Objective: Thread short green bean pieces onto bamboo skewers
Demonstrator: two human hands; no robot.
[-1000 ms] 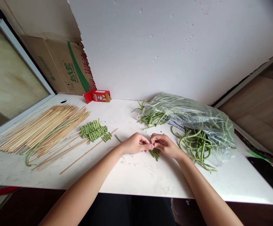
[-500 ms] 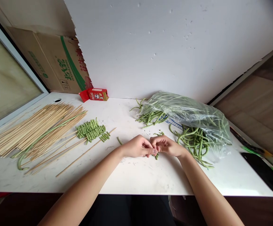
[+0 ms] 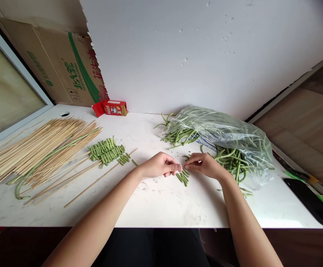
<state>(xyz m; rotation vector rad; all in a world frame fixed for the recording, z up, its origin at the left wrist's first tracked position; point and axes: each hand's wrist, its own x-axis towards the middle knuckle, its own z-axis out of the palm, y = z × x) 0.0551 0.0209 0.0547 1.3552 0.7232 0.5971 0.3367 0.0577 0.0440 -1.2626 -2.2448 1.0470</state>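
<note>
Over the white table, my left hand (image 3: 159, 165) is closed, thumb pressed towards the curled fingers; whatever it may hold is hidden. A small gap to the right, my right hand (image 3: 204, 165) pinches thumb and fingertips together, and I cannot make out what is between them. Below the fingertips lie several short green bean pieces (image 3: 182, 178). Left of my hands, rows of bean pieces (image 3: 105, 151) are threaded on bamboo skewers. One nearer skewer (image 3: 94, 183) carries a short row of pieces at its far end. Long whole beans (image 3: 235, 163) lie just beyond my right hand.
A clear plastic bag (image 3: 219, 126) of long beans stretches across the back right. Loose bamboo skewers (image 3: 41, 148) spread over the left, with a long bean (image 3: 48, 161) across them. A red box (image 3: 115, 108) stands at the back; a black phone-like slab (image 3: 309, 200) lies far right.
My hands were together at the fingertips and have now drawn apart, the right one moving rightwards. The bean pieces beneath them show more fully. The view has shifted slightly.
</note>
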